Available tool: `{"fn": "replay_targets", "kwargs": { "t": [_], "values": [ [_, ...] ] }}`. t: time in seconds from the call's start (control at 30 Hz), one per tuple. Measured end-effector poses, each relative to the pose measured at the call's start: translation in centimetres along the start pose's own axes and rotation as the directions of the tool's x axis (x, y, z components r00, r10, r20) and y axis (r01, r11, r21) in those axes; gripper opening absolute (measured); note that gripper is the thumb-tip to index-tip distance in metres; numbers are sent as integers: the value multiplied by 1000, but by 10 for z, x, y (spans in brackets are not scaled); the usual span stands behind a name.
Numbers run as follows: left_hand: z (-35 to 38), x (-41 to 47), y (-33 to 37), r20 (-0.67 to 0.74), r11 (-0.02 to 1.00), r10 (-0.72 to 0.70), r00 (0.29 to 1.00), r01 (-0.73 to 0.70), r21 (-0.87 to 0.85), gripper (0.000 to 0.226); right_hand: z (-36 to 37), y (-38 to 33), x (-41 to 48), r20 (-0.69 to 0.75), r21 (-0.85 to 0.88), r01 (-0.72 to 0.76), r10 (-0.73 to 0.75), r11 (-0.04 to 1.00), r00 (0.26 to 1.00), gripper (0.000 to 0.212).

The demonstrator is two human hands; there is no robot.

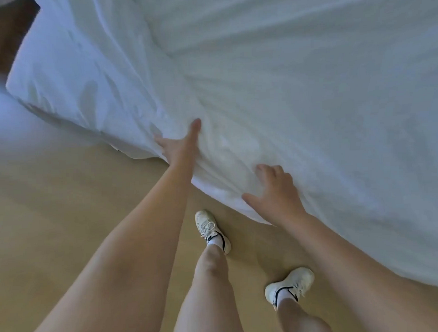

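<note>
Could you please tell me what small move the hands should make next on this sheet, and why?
Probably slide the left hand and right hand apart along the white sheet, pressing flat: both rest on it with spread fingers, and creases bunch between them.

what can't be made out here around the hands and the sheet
Head view:
- Sheet: far and right parts cut off by the frame.
- Mattress under it: covered by the sheet.
- Left hand: most fingers hidden behind the hand itself.
- Right hand: palm hidden, facing the sheet.
- Dark patch top left: blurred, cut off.
</note>
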State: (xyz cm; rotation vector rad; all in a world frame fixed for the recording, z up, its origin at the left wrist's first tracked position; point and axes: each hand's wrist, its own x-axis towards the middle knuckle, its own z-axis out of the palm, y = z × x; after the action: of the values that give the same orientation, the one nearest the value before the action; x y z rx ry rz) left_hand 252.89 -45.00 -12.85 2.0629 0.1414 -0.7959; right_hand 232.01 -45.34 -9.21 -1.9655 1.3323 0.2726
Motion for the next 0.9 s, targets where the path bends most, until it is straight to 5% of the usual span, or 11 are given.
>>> {"fn": "replay_targets", "kwargs": {
  "t": [0.07, 0.17, 0.27, 0.37, 0.43, 0.5, 0.63, 0.73, 0.8, 0.9],
  "values": [
    [-7, 39, 25, 40, 997, -21, 999, 18, 69, 94, 5, -44, 32, -64, 10, -13, 13, 1000, 998, 71],
    [-35, 66, 42, 158, 961, 77, 984, -115, 252, 31, 12, -105, 77, -67, -33, 13, -15, 999, 998, 86],
    [-95, 54, 4, 255, 988, 84, 963, -114, 106, 9, 35, -143, 90, 142, -236, 138, -106, 962, 984, 82],
    [-154, 28, -57, 279, 965, -259, 925, 236, 113, 8, 74, -151, 67, 483, -360, 259, -58, 897, 874, 73],
    [-160, 35, -73, 342, 923, -379, 860, 323, 210, 3, 86, -155, 66, 531, -385, 232, 9, 894, 848, 68],
    [-156, 68, -58, 286, 943, -316, 905, 267, 196, 18, 85, -168, 84, 447, -306, 202, -47, 930, 893, 59],
    [-172, 161, 26, 73, 986, -11, 997, 23, -166, 44, 64, -223, 131, 231, -70, 221, -200, 973, 952, 49],
    [-183, 234, 91, -23, 954, -111, 994, 100, -284, 94, 54, -273, 163, 208, 15, 263, -260, 965, 943, 51],
    [-194, 275, 119, 26, 877, -226, 974, 215, -430, 92, 49, -304, 183, 212, 68, 281, -289, 957, 934, 52],
    [-210, 302, 140, 291, 819, -234, 928, 349, -455, 61, 40, -351, 218, 206, 146, 321, -346, 936, 915, 54]
  ]
}}
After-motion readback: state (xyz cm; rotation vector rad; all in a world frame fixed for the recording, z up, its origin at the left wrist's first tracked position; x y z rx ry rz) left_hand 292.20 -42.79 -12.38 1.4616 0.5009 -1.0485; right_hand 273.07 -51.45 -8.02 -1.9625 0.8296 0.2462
